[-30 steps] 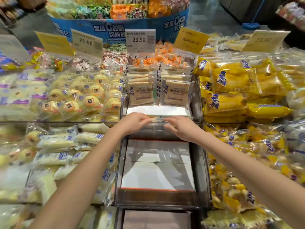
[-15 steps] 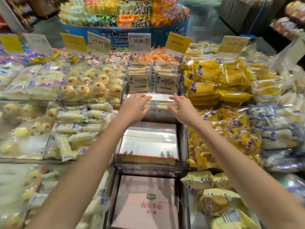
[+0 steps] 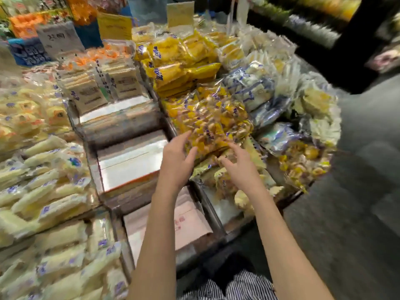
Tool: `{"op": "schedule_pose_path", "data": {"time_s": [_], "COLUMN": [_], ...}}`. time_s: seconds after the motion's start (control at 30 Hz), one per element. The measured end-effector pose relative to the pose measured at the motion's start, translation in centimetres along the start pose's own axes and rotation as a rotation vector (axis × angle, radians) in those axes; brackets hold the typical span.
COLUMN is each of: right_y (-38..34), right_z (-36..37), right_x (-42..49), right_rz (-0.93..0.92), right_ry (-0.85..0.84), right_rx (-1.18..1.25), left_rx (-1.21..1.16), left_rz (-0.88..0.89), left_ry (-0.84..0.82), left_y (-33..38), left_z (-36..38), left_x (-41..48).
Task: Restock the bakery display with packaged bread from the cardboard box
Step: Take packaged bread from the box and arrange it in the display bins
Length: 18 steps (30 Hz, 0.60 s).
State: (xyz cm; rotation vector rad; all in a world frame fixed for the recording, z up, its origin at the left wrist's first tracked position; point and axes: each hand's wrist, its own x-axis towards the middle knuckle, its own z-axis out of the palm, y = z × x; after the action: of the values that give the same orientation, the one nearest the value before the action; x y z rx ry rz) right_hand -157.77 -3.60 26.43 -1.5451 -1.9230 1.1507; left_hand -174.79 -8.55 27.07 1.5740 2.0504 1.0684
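Clear plastic bag of yellow pastries (image 3: 213, 124) is touched by left hand (image 3: 176, 161), grip unclear through blur. Right hand (image 3: 240, 169) is spread loose beside it. Stacked packets (image 3: 256, 154) beneath it may be dislodged if it is tugged.

Price cards (image 3: 114, 26) — grey floor (image 3: 357, 213)

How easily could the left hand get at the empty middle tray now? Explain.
Probably easily: the left hand is just right of the empty middle tray, open-topped, with only its low wall between. Its fingers are at the yellow snack bag.

Behind the yellow bag (image 3: 214, 124) with purple spots lie bright yellow packs (image 3: 173, 68), left of it pale cream loaves (image 3: 49, 191), below it black-and-white striped trousers (image 3: 238, 286).
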Motion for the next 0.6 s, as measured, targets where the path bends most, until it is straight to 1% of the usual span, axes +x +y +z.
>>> {"op": "schedule_pose_path", "data": {"time_s": [0.07,0.13,0.2,0.3,0.37,0.5,0.6], "right_y": [3.0,5.7,8.4,12.4,15.2,21.8,27.6], "right_z": [-2.4,-5.1,-7.9,-12.3,-15.7,-23.4,-30.0], "right_x": [-1.8,-3.3,-4.8,-7.1,-8.5,-11.6,-14.9], "right_rz": [0.115,0.181,0.221,0.277,0.336,0.433,0.527], "right_ry": [0.042,0.114,0.194,0.323,0.374,0.475,0.577], "right_rx": [0.023,0.035,0.030,0.048,0.070,0.099,0.115], "left_rx": [0.012,0.060,0.078,0.068,0.068,0.080,0.071], "left_rz": [0.035,0.096,0.163,0.266,0.328,0.454,0.549], "left_ry": [-0.120,-0.240,-0.289,-0.307,-0.334,-0.437,-0.548], "left_y": [1.2,2.8,5.1,10.2,13.8,21.2,28.0], "left_z": [3.4,6.8,10.1,14.9,18.4,27.2,34.7], "left_x": [-0.7,-0.8,-0.6,-0.6,-0.6,-2.0,-5.0]}}
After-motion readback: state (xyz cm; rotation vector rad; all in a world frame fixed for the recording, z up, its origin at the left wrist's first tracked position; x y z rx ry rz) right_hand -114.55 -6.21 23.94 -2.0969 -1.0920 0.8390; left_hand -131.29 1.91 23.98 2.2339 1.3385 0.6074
